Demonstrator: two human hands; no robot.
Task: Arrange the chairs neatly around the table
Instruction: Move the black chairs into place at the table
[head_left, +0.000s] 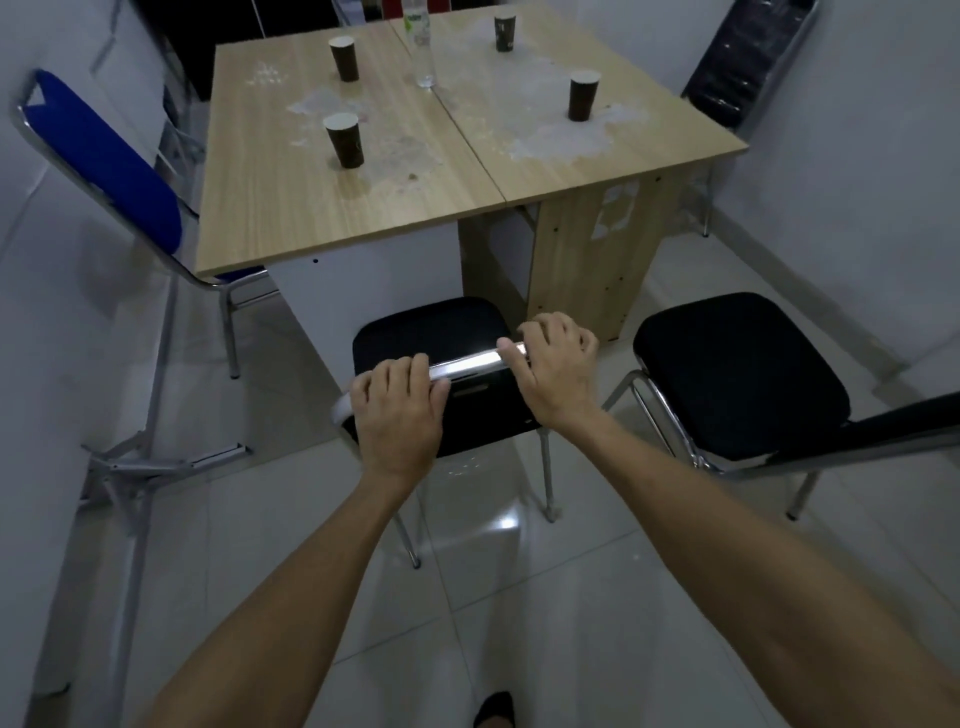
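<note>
A black padded chair (431, 332) with a chrome frame stands in front of me, its seat pointing at the near edge of the wooden table (291, 208). My left hand (397, 415) and my right hand (556, 364) both grip the chrome top bar of its backrest. A second black chair (737, 374) stands to the right, turned sideways and apart from the table. A blue chair (104, 150) is tucked at the table's left side. Another black chair (743, 67) leans at the far right by the wall.
Several dark paper cups (344, 140) and a clear plastic bottle (422, 47) stand on the table, which has white smears. A metal stand (135, 467) rests on the tiled floor at the left wall. Walls close in on both sides.
</note>
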